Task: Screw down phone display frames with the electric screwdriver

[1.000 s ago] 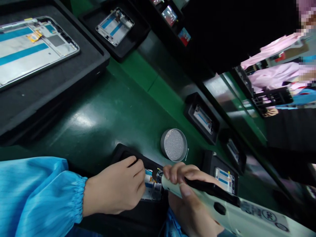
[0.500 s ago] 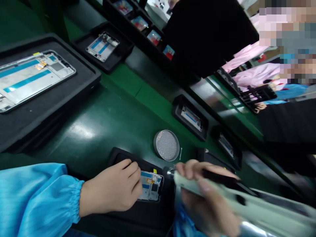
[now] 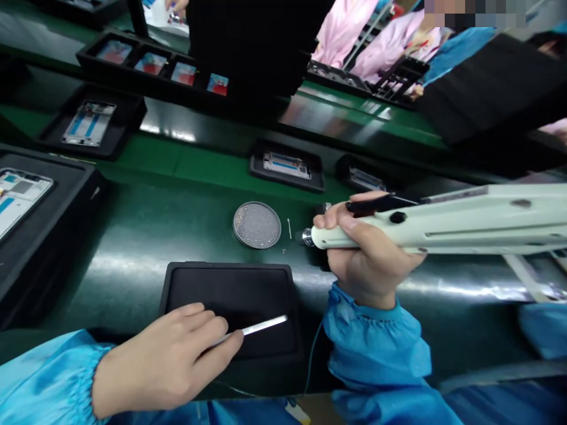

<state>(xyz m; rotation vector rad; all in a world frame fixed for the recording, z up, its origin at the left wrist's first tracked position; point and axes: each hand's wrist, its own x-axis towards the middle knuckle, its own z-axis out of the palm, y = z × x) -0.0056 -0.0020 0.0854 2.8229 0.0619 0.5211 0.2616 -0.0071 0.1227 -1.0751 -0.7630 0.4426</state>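
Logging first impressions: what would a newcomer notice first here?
The pale green electric screwdriver stands out most, stretching across the right side in the right hand. At centre, a round metal dish of tiny screws sits on the green bench above a black mat, where the left hand holds a slim white stick.

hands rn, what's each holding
Left hand: closed, holding a thin white rod.
Right hand: closed, gripping a pale green electric screwdriver.

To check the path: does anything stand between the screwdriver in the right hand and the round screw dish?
Yes, but little: a thin white item lies between the tip of the screwdriver and the dish. It lies low, so it probably blocks very little.
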